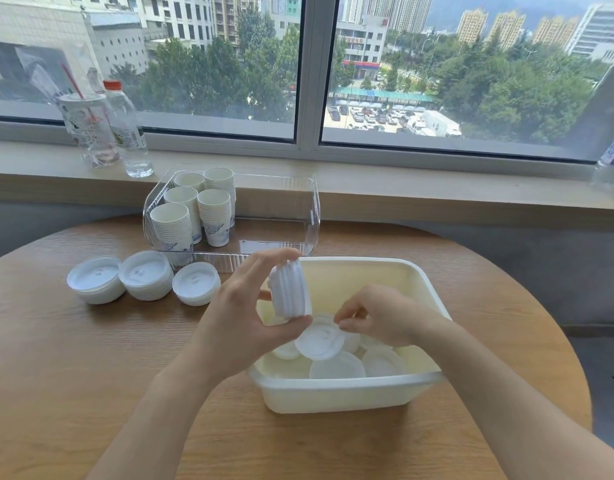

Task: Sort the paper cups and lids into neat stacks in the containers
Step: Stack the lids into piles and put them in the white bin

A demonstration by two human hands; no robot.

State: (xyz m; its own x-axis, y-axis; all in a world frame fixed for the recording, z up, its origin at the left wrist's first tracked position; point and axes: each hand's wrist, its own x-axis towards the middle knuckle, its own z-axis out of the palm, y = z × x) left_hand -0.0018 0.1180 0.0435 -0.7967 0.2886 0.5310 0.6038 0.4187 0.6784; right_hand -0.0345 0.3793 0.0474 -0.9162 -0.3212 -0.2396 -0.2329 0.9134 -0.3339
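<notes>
The cups look done: five nested stacks of paper cups [194, 211] stand in the left half of the clear container [300, 216], whose right half is bare. Three lid stacks [144, 279] sit on the bench [73, 358] just left of the white tub [343, 393], not yet in a container. The left hand [239, 313] has its grip curled round a short lid stack [290, 289] held on edge above the tub; the right hand [385, 318] pinches a single lid [319, 341] by its rim. Several loose lids [361, 365] remain inside. The tub's walls hem the hands in; open bench lies left and front.
</notes>
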